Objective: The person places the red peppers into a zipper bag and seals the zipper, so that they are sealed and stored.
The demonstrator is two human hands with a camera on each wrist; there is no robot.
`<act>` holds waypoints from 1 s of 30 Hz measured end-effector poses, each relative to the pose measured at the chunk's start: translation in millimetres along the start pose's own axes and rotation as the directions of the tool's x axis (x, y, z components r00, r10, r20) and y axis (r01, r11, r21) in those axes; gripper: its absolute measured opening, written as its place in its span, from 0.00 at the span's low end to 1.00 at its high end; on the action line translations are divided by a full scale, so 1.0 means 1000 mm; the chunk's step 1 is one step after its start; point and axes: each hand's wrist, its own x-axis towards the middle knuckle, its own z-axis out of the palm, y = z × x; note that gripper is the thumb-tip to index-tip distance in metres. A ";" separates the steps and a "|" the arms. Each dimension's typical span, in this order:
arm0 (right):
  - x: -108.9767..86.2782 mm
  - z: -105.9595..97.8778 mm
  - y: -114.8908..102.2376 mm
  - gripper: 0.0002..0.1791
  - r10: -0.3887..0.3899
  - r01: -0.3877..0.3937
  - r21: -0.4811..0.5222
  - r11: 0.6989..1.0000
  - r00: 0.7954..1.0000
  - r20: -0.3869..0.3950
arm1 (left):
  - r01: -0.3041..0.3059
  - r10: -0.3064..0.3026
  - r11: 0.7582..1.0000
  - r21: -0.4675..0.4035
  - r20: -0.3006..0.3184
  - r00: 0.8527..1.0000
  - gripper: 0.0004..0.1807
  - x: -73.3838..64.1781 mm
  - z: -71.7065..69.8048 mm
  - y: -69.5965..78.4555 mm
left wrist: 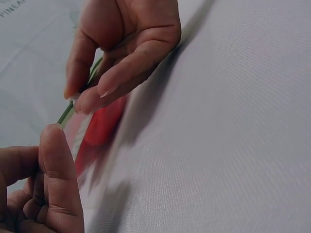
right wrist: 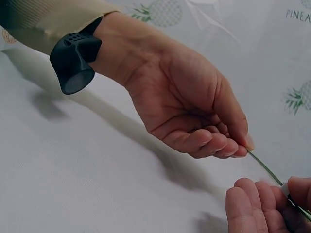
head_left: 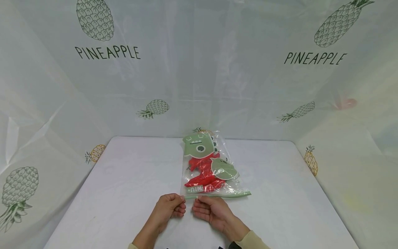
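A clear zip bag [head_left: 228, 185] lies on the white table, its green zip edge [head_left: 231, 195] towards me. Inside is something red [head_left: 203, 171] with pale green dinosaur-like printed shapes. My left hand [head_left: 169, 207] pinches the left end of the zip edge between thumb and forefinger. Just to its right, my right hand [head_left: 214, 212] pinches the small white zip slider [right wrist: 285, 188] with its thumb and fingers. In the left wrist view, the right hand's other fingers are loosely bent below the zip edge. The bag's contents are partly hidden by the printing.
The white table [head_left: 280, 193] extends to both sides of the bag. A pale curtain with pineapple prints [head_left: 202, 76] hangs behind and beside the table. A black wrist device [right wrist: 75, 63] sits by the left sleeve cuff.
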 end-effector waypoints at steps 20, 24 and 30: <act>-0.007 -0.013 -0.008 0.13 -0.018 0.017 -0.030 0.999 0.999 -0.028 | -0.008 0.008 1.000 -0.008 0.005 1.000 0.16 0.002 0.000 0.000; -0.008 -0.016 -0.009 0.13 -0.015 0.014 -0.034 0.999 0.999 -0.034 | -0.005 0.005 1.000 -0.004 0.003 1.000 0.16 0.002 0.000 0.000; -0.011 -0.022 -0.012 0.14 -0.020 0.017 -0.058 0.998 0.999 -0.041 | -0.006 0.006 1.000 0.000 -0.007 1.000 0.17 0.003 -0.001 0.000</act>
